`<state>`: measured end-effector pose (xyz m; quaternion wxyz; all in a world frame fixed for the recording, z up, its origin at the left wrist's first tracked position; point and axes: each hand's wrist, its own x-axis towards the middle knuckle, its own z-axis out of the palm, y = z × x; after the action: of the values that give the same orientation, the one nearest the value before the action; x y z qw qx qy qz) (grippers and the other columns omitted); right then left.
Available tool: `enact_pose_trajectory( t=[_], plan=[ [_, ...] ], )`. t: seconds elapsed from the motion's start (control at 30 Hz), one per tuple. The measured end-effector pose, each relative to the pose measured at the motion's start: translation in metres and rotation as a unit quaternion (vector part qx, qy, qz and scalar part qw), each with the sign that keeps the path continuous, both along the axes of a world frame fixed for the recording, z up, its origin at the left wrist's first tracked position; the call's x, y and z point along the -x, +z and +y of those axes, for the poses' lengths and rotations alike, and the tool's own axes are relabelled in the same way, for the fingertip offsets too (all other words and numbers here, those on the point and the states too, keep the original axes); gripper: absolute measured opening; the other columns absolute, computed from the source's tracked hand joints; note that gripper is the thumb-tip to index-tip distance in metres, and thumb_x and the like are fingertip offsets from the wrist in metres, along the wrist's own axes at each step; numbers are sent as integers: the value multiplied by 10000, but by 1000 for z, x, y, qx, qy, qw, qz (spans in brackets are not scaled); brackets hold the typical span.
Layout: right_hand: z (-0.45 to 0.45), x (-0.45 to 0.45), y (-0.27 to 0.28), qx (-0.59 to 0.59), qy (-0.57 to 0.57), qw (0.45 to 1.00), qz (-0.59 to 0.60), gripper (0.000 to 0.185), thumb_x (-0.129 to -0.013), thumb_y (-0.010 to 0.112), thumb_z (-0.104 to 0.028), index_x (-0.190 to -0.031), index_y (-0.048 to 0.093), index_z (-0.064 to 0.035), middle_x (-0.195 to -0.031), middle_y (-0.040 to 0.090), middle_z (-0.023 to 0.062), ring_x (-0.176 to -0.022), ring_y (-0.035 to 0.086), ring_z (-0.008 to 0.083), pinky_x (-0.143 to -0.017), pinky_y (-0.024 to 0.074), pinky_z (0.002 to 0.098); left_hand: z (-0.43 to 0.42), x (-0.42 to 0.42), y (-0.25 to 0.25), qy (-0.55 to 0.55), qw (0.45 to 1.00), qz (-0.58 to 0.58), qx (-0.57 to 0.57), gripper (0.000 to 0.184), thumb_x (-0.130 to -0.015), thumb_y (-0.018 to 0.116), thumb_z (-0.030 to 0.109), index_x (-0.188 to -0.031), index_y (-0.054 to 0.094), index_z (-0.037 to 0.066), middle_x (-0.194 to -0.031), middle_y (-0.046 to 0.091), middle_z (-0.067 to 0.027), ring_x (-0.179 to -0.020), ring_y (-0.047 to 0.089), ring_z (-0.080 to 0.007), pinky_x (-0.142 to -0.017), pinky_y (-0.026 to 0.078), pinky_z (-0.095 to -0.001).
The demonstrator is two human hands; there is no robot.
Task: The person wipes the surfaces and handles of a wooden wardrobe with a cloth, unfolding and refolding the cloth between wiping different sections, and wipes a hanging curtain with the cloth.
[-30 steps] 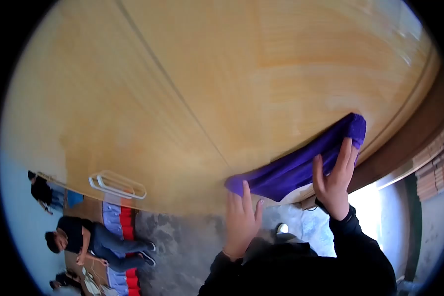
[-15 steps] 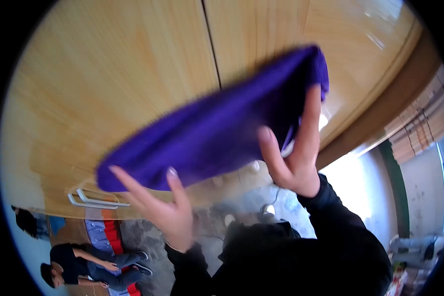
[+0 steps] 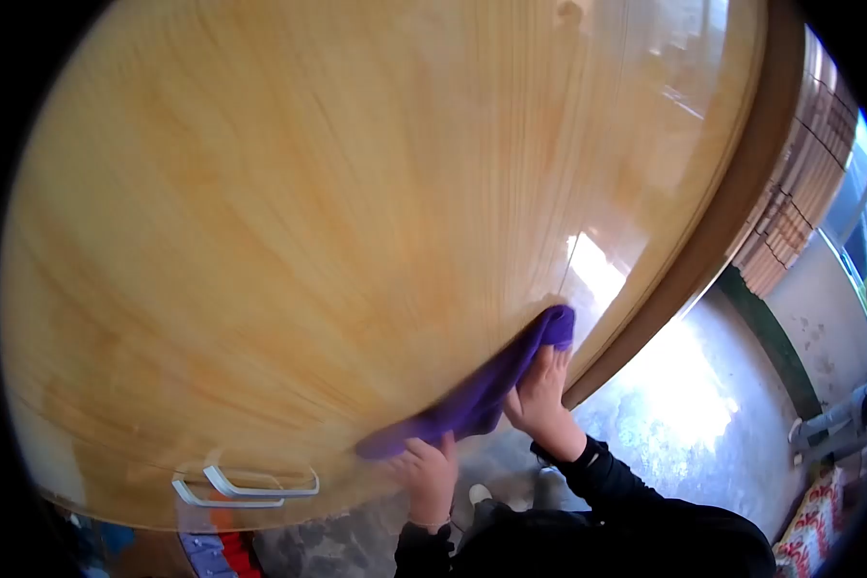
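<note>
A folded purple cloth lies slanted against the lower part of a large, glossy wood-grain surface. At the cloth's lower left end is my left hand, its fingers bent on the cloth's edge. My right hand grips the upper right end, with its fingertips on the cloth and its thumb by the lower edge. The cloth hides part of the surface beneath it.
Two white handles stick out at the surface's lower left. A brown edge runs down its right side. Beyond are grey floor, bundled slats, a person's legs and a red-and-white patterned item.
The cloth was brought close to the view and spread wide between both hands, then moved back against the surface, lower down. The view has shifted, and the seated person at lower left is gone from it.
</note>
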<state>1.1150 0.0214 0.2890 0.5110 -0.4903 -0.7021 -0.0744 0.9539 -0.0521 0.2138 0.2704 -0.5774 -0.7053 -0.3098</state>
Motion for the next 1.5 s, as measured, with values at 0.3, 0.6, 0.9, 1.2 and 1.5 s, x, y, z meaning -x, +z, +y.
enact_pose_trajectory(
  t=[0.3,0.6,0.9,1.2,1.5],
  plan=[
    [-72,-13,-13,150,22,988,15,487,-782,594,-170,-1189,417,32,-996,528,205,-976,494,358,-958,350,432,-56,11,7,-80,992,43,91,483,-822,532,116,-1252,408,-65,-1065,488,-308,-1065,427,-480,-966,317,-514],
    [-145,-102,-49,273,104,936,197,271,-823,610,-181,-1025,573,-3,-972,606,185,-919,578,340,-801,456,356,-109,-7,-22,-231,903,-304,198,285,-830,509,-19,-1107,573,-7,-945,632,-199,-847,623,-316,-761,483,-363],
    [-235,-239,-107,390,85,802,445,203,-870,573,-125,-977,630,38,-899,647,68,-856,589,124,-782,445,231,-155,-64,-40,-181,862,-410,238,198,-884,476,-26,-1057,562,-69,-929,627,-98,-865,596,-137,-789,456,-253],
    [-272,-257,-132,370,73,781,498,183,-839,621,-126,-941,645,24,-880,654,46,-829,587,96,-755,441,213,-216,-83,-26,-189,812,-511,209,178,-873,526,0,-1029,568,-75,-969,599,-81,-873,563,-112,-781,442,-216],
    [-317,-259,-72,326,53,836,437,110,-780,665,-84,-822,672,17,-812,586,46,-827,517,121,-723,380,223,-254,-76,26,-234,789,-546,161,228,-800,473,-65,-1009,565,-66,-994,598,-94,-920,553,-128,-824,431,-252]
  ],
)
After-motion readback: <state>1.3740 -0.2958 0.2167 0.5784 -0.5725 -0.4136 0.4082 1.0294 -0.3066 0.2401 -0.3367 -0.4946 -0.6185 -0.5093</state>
